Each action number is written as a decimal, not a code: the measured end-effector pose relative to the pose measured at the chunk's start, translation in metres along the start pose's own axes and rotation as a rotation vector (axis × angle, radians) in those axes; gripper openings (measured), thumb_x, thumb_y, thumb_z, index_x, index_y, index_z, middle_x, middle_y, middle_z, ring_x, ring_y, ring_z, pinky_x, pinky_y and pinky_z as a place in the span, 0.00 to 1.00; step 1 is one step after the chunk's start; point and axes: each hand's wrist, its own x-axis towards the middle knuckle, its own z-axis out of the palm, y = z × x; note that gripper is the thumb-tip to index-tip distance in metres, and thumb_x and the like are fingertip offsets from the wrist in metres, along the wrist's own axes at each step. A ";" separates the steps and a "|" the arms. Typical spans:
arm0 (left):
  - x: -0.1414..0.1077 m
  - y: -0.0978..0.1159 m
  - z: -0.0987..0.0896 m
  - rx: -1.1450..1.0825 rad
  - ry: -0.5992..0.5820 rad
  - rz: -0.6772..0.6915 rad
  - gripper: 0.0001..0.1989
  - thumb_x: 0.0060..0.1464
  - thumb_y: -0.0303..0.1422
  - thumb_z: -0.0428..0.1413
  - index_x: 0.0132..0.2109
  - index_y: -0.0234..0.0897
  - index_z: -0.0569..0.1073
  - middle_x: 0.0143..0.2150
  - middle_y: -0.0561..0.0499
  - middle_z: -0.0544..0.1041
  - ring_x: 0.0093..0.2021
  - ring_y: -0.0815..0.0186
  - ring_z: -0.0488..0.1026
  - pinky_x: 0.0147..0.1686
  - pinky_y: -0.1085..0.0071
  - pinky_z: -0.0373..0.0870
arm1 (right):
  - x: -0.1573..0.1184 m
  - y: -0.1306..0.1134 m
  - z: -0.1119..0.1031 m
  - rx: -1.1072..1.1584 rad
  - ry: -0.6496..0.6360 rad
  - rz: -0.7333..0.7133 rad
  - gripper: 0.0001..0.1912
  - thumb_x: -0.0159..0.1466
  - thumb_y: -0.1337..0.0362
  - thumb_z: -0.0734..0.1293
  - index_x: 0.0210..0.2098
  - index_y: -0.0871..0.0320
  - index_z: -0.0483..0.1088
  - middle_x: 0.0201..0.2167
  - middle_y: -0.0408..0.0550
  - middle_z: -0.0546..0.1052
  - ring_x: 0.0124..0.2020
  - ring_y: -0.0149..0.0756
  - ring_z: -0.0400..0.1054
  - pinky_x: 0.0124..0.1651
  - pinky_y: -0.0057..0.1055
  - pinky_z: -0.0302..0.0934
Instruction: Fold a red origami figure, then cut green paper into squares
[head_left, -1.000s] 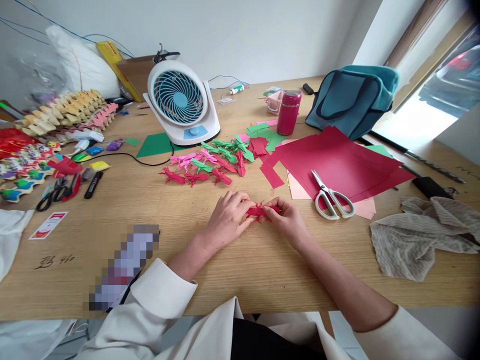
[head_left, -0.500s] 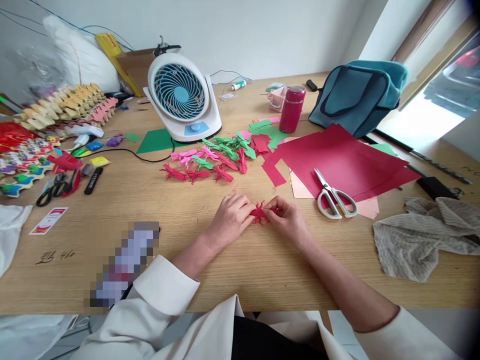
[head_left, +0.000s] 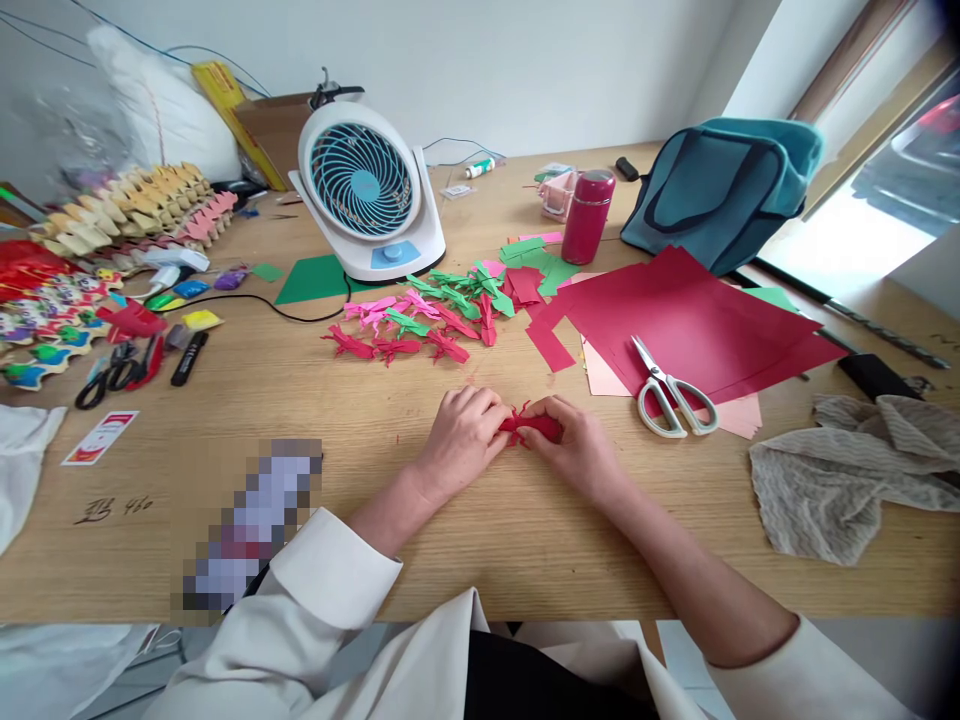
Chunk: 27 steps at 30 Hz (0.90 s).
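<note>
Just above the tabletop, both hands grip one small red folded-paper insect (head_left: 540,427) with thin cut legs. My left hand (head_left: 466,432) is closed on its left end, the fingertips covering that part. The fingers and thumb of my right hand (head_left: 581,445) pinch the body from the right, near the legs. Beyond the hands lie several finished-looking paper insects: red ones (head_left: 448,346), green ones (head_left: 454,293) and pink ones (head_left: 371,313). White-handled scissors (head_left: 671,395) rest partly on large red paper sheets (head_left: 697,320) to the right.
A white fan (head_left: 367,190) stands at the back, with a red flask (head_left: 588,217) and a teal bag (head_left: 720,195) to its right. A grey cloth (head_left: 832,480) lies at right. At left are a blurred-out phone (head_left: 251,530), black scissors (head_left: 112,377) and a black cutter (head_left: 189,358).
My right fingers have shifted left along the paper insect, from its right end towards the legs, and more of its red body shows. My left hand has barely moved.
</note>
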 end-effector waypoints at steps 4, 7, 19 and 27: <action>-0.001 0.001 -0.001 0.035 0.006 -0.001 0.05 0.57 0.32 0.59 0.41 0.38 0.74 0.41 0.48 0.78 0.43 0.59 0.69 0.42 0.60 0.60 | 0.000 0.000 -0.004 -0.111 -0.065 -0.096 0.11 0.62 0.67 0.68 0.45 0.54 0.71 0.43 0.49 0.74 0.41 0.39 0.71 0.44 0.33 0.65; 0.000 0.002 -0.002 0.048 -0.008 -0.004 0.05 0.57 0.33 0.59 0.41 0.38 0.74 0.41 0.49 0.78 0.43 0.59 0.69 0.42 0.60 0.60 | -0.001 0.002 -0.004 -0.213 -0.091 -0.116 0.10 0.64 0.67 0.66 0.45 0.54 0.71 0.42 0.50 0.73 0.40 0.38 0.72 0.43 0.33 0.65; -0.001 0.002 0.004 -0.173 -0.082 -0.041 0.06 0.58 0.26 0.57 0.43 0.37 0.74 0.42 0.49 0.74 0.42 0.65 0.73 0.43 0.68 0.70 | -0.002 0.000 -0.006 -0.587 0.016 -0.218 0.08 0.60 0.66 0.71 0.40 0.53 0.76 0.39 0.48 0.75 0.40 0.43 0.64 0.43 0.39 0.57; 0.000 0.000 0.003 -0.399 -0.062 -0.042 0.12 0.56 0.19 0.55 0.45 0.36 0.74 0.42 0.49 0.73 0.43 0.66 0.74 0.46 0.70 0.71 | -0.002 0.001 -0.004 -0.546 -0.010 -0.174 0.07 0.61 0.67 0.71 0.40 0.52 0.76 0.38 0.48 0.77 0.41 0.44 0.65 0.43 0.40 0.55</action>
